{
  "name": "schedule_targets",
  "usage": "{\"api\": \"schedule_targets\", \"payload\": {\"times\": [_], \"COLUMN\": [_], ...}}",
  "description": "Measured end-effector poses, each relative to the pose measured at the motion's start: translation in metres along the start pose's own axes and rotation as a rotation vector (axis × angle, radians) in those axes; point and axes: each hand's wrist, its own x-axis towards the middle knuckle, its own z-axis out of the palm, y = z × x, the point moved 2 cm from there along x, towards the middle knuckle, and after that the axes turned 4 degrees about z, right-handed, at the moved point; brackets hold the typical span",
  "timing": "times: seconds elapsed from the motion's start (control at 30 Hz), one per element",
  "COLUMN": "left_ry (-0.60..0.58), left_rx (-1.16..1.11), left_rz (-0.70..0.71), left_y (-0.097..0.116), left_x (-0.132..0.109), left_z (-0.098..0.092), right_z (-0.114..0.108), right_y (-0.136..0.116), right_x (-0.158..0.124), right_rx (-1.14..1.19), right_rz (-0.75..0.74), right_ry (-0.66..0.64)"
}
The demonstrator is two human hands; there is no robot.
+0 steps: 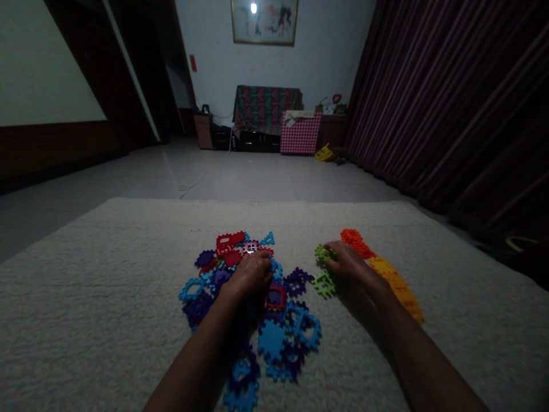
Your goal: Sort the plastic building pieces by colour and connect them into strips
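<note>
My left hand (254, 272) rests on a mixed pile of toothed plastic building pieces, its fingers curled down and mostly hidden, so what they grip cannot be made out. Around it lie red pieces (233, 258), a pink window-shaped piece (250, 247), purple pieces (297, 281) and blue pieces (272, 339). To the right, my right hand (349, 263) has its fingertips closed on a light green building piece (321, 253). A second green piece (325, 284) lies just below it on the mat. Orange pieces (355, 240) and a row of yellow pieces (397, 286) lie beyond and beside my right hand.
A pale textured mat (107, 286) lies under everything, with grey tiled floor (257, 177) past its far edge. Against the far wall stand a cloth-covered cabinet (268, 109) and a checked cloth (300, 134). Dark curtains (420, 97) hang on the right.
</note>
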Motion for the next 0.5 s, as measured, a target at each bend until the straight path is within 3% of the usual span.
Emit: {"api": "schedule_targets", "payload": {"times": [0.13,0.33,0.5], "left_ry": [0.068,0.186,0.252], "left_rx": [-0.056,-0.126,-0.136], "left_rz": [-0.067,-0.099,-0.248], "left_y": [-0.005,-0.013,-0.046], "left_x": [-0.001,-0.006,-0.04], "left_z": [-0.003,-0.017,-0.036], "right_z": [0.002,0.028,0.044], "right_y": [-0.029,-0.101,-0.119], "right_x": [-0.021,-0.08,-0.1], "right_rx": [0.039,0.261,0.223], "right_rz": [-0.111,-0.321,-0.222], "right_ry": [0.046,-0.145,-0.156]}}
